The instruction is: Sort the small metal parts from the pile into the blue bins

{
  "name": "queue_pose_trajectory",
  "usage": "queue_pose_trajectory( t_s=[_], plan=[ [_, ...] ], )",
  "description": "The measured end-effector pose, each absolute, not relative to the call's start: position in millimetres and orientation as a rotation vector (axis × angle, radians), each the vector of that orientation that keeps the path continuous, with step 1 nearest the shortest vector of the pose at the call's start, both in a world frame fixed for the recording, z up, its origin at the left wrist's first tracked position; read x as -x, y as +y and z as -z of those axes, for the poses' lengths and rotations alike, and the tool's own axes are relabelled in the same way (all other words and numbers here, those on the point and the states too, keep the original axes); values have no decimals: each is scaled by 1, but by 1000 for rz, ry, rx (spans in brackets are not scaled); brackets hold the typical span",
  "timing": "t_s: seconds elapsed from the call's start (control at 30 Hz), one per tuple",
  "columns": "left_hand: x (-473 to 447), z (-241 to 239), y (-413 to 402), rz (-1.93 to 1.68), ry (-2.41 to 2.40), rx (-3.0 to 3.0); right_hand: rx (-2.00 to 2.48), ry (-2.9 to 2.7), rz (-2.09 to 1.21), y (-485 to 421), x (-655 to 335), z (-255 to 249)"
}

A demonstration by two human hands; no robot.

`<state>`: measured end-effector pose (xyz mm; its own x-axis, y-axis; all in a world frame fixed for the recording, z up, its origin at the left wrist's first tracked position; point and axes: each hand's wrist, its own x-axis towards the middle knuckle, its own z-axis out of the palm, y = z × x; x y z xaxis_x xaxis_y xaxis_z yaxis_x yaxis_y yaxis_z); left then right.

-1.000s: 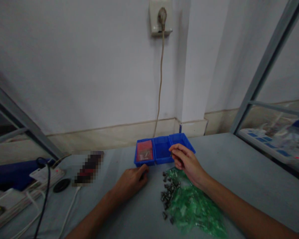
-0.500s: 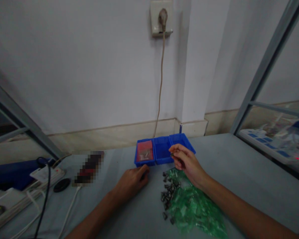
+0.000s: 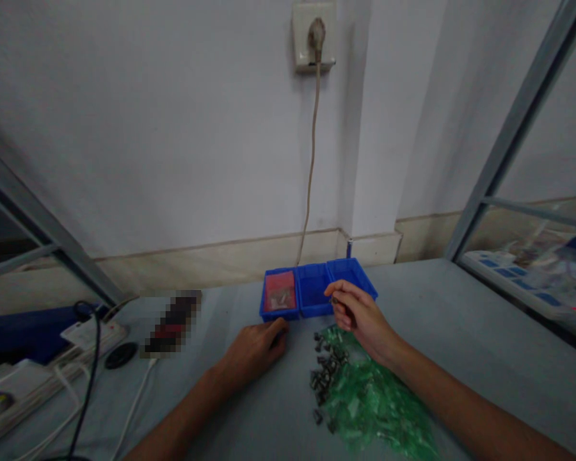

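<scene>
My right hand is pinched on a small metal piece, like those piled below, just in front of the blue bins. My left hand rests on the table in a loose fist, near the front of the left blue bin; nothing shows in its fingers. Lying in that bin are a pink card and a clear bag of small parts. Beside it are a middle bin and a right bin, the latter partly behind my right hand. A pile of small metal pieces lies against a green plastic bag.
A blurred-out device with a white cable lies at the left, near a round black object and a power strip with chargers. Grey metal frames flank the table. From the wall socket a cord hangs behind the bins.
The right hand has tilted slightly, and its small metal piece shows less between the fingers. The left hand stays in place. The whole view has shifted a little.
</scene>
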<state>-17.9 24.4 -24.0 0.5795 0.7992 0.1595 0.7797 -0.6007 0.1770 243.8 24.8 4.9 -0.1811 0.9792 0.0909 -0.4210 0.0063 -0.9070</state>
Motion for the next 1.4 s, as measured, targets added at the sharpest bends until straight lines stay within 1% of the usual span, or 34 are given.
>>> queue_pose_trajectory(
  t_s=[0.2, 0.37, 0.67, 0.73, 0.93, 1.23, 1.4],
  plan=[
    [18, 23, 24, -353, 1353, -2731, 739, -1027, -1503, 29, -244, -1],
    [19, 25, 25, -344, 1340, -2743, 748, -1017, -1432, 28, -243, -4],
    [20, 29, 27, -358, 1335, -2759, 886, -1360, -1087, 28, -246, -1],
    [20, 28, 27, -354, 1340, -2758, 881, -1395, -1059, 28, -246, -2],
    [19, 27, 26, -359, 1333, -2745, 803, -1244, -1283, 26, -243, -2],
    [17, 24, 25, -348, 1366, -2732, 691, -1011, -1523, 28, -243, -3],
    [18, 24, 25, -382, 1337, -2740, 636, -914, -1538, 25, -244, -7]
  ],
)
